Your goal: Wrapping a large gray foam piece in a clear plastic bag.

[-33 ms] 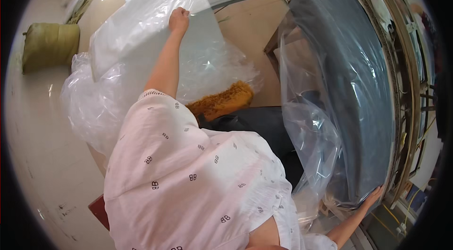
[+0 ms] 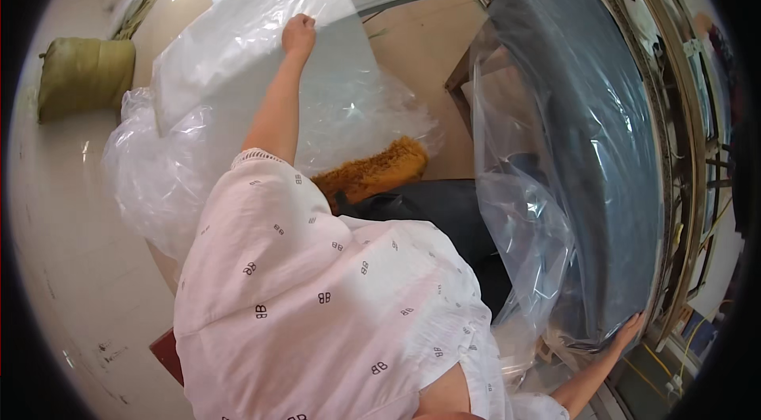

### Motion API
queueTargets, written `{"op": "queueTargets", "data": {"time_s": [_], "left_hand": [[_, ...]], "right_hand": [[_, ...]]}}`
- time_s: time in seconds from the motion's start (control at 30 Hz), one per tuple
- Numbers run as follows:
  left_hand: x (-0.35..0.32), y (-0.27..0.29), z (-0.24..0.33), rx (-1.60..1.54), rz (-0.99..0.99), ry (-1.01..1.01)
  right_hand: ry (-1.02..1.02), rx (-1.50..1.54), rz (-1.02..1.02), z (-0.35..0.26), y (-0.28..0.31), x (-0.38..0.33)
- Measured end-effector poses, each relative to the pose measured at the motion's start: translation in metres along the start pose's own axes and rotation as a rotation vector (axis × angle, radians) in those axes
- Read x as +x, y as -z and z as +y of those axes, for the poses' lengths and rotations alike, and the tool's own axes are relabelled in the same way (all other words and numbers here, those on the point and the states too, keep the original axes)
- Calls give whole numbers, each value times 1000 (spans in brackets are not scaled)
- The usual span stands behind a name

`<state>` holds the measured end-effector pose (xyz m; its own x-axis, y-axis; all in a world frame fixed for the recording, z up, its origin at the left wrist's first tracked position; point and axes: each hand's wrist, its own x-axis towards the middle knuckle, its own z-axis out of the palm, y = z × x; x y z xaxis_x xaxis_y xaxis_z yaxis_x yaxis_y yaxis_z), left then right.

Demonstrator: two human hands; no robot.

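A person's left hand (image 2: 299, 33) pinches the top edge of a clear plastic sheet (image 2: 238, 47), raised over the floor (image 2: 71, 222). The right hand (image 2: 630, 330) lies flat on the lower end of a grey panel (image 2: 587, 142), gripping nothing. Bagging looks half done: a plastic sleeve (image 2: 527, 237) covers the panel's near side.

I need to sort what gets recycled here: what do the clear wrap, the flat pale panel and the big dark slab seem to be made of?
Clear wrap: thin glossy plastic film, see-through and crinkled. Pale panel at the left hand: rigid, matte, grey-white; board or sheet, can't tell which. Dark slab at the right hand: smooth, dark grey, faintly shiny; perhaps glass or stone.
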<state>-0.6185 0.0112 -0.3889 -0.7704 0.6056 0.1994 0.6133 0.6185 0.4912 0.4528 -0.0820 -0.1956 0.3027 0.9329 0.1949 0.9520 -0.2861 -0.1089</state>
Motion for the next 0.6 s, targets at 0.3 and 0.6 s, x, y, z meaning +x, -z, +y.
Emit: {"op": "queueTargets", "data": {"time_s": [0.3, 0.6], "left_hand": [[16, 75, -21, -1586, -131, 452], [-175, 171, 163, -817, -626, -331]], "right_hand": [[249, 388, 126, -206, 58, 46], [537, 1089, -701, -605, 52, -58]]}}
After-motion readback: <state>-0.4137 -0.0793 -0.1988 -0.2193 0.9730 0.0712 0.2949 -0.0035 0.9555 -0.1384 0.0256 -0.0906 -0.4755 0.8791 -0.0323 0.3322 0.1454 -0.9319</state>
